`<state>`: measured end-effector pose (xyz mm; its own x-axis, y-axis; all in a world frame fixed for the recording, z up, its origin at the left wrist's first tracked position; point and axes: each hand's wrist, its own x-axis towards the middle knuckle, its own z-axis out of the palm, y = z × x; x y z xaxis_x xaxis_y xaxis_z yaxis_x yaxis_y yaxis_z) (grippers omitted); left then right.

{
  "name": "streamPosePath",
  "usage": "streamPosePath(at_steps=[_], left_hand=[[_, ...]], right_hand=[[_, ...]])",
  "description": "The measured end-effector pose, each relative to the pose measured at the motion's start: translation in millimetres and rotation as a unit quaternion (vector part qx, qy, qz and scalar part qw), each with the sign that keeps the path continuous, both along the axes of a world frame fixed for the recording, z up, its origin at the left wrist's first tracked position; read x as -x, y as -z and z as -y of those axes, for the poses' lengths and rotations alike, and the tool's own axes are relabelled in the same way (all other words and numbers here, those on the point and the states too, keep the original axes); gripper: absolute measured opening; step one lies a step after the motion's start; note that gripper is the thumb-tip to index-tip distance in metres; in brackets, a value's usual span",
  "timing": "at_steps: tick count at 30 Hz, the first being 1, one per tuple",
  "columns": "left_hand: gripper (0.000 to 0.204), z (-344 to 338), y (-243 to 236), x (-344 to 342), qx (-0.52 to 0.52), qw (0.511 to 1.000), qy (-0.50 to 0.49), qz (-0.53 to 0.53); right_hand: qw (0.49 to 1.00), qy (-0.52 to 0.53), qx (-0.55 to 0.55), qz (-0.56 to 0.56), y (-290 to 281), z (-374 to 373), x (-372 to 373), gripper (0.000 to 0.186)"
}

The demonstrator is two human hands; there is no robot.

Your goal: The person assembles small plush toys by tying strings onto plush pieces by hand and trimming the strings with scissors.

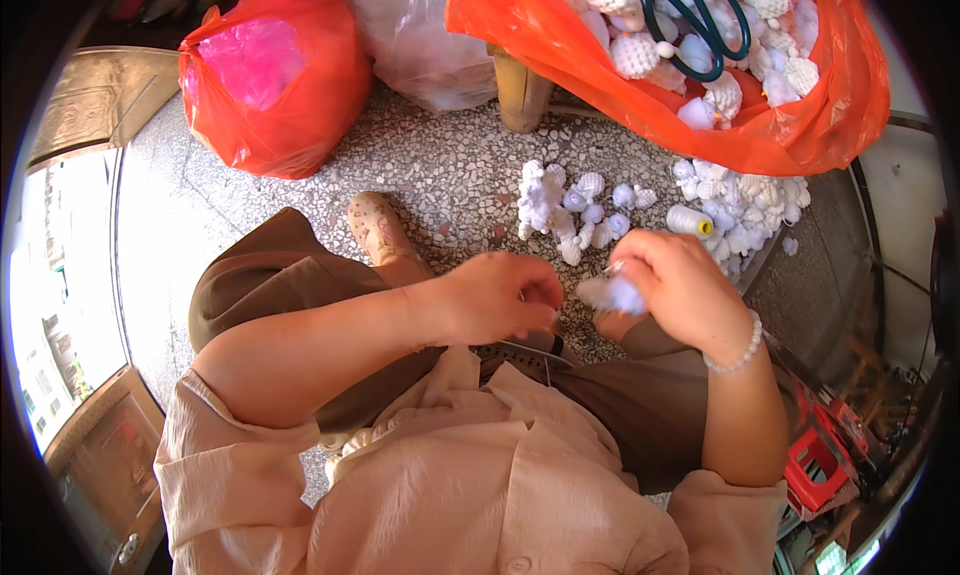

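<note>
My right hand, a beaded bracelet at its wrist, pinches a small pale-blue and white stuffed piece, blurred by motion. To its left, my left hand is held over my lap with the fingers curled in; what they grip, if anything, is too small to make out. A thin white thread shows below that hand. Beyond both hands, a small group of white knitted pieces and pale-blue ones lies on the speckled floor. Beside a larger white heap rests a white spool of thread with a yellow end.
An open orange bag full of white knitted pieces stands far right, dark green-handled scissors lying on top. A wooden leg shows beside it. Far left sit a tied red bag and a clear bag. A red plastic object is at lower right.
</note>
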<state>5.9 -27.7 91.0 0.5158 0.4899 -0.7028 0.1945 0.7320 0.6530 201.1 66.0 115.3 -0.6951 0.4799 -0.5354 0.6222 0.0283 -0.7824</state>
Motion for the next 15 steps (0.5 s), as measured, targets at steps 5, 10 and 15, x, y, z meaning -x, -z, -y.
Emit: streamPosePath(at_steps=[5, 10, 15], left_hand=[[0.022, 5, 17, 11, -0.061, 0.993, -0.065, -0.08], [0.026, 7, 25, 16, -0.099, 0.977, -0.123, -0.14], [0.027, 8, 36, 20, -0.106, 0.953, -0.24, -0.154]], right_hand=[[0.871, -0.015, -0.396, 0.29, 27, -48, -61, 0.009], [0.851, 0.008, -0.441, 0.285, 41, -55, -69, 0.023], [0.966, -0.084, -0.187, 0.159, 137, -18, -36, 0.022]])
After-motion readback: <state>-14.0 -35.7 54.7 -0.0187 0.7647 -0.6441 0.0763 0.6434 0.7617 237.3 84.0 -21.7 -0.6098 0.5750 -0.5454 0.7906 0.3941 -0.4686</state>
